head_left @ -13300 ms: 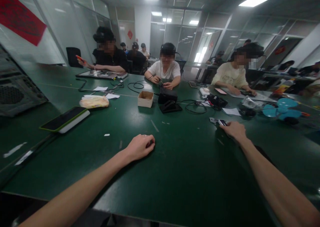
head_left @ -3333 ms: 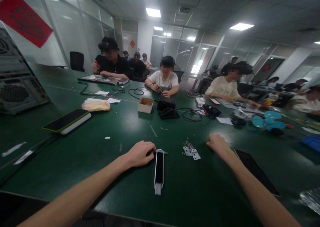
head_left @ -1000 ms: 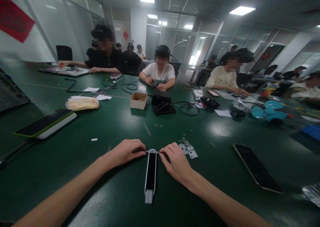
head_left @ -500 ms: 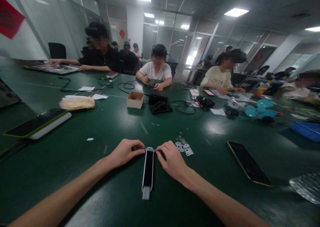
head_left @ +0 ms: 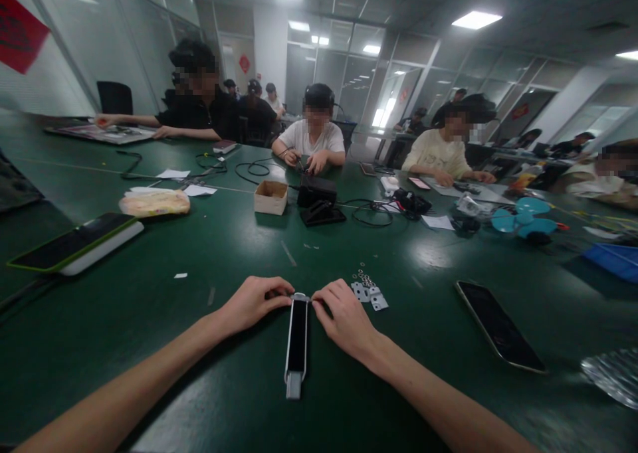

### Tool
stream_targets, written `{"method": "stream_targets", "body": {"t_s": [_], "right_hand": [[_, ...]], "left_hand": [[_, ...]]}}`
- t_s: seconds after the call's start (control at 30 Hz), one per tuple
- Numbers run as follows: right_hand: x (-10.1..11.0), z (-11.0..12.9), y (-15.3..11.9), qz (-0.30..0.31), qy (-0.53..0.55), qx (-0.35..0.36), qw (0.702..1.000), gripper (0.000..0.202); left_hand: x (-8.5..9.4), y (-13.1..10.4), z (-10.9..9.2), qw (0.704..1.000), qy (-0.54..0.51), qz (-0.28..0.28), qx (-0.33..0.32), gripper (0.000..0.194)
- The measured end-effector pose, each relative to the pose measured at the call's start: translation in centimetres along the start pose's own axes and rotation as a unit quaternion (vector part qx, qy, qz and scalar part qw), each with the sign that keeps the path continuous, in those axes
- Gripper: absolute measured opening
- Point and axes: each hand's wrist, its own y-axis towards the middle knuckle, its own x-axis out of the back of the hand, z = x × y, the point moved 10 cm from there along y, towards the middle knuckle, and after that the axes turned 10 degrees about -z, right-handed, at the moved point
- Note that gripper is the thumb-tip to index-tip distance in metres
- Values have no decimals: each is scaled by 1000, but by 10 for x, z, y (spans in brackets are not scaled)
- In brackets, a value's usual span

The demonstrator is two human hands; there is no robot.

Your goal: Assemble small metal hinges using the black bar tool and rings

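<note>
A long, narrow device [head_left: 298, 340] with a black face, white edges and a pale grey block at its near end lies on the green table in front of me. Across its far end sits a small grey metal piece [head_left: 300, 297]. Thumb and fingers of my left hand [head_left: 256, 301] pinch the left end of that piece. On the opposite side, my right hand [head_left: 343, 313] pinches its right end; the fingertips partly cover it. Just beyond my right hand lie several flat metal plates [head_left: 369, 296] with holes and a scatter of small rings [head_left: 366, 278].
A phone [head_left: 500, 327] and a clear ribbed plastic dish [head_left: 615, 373] lie to the right. At left is a green-rimmed dark panel [head_left: 77, 242]. Farther off stand a small open box [head_left: 270, 198], a black stand [head_left: 321, 214] and a blue fan [head_left: 524, 217]. Several people sit around the table.
Both hands keep their pinch at the device's far end, with hardly any movement. The whole view has shifted very slightly.
</note>
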Motion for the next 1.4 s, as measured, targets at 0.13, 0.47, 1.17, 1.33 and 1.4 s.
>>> {"method": "stream_targets", "body": {"t_s": [0.13, 0.47, 1.17, 1.33, 1.4], "right_hand": [[14, -10, 8, 3, -24, 24, 999, 18], [44, -144, 19, 115, -193, -130, 966, 25], [19, -180, 39, 209, -250, -226, 918, 20], [21, -177, 41, 198, -261, -224, 918, 18], [23, -173, 40, 191, -268, -220, 919, 18]], "left_hand": [[1, 0, 0, 1000, 16, 5, -12, 23], [4, 0, -1, 1000, 26, 16, 3, 16], [3, -1, -2, 1000, 18, 11, -22, 13], [3, -1, -2, 999, 21, 4, -33, 12], [3, -1, -2, 999, 17, 5, -34, 13]]}}
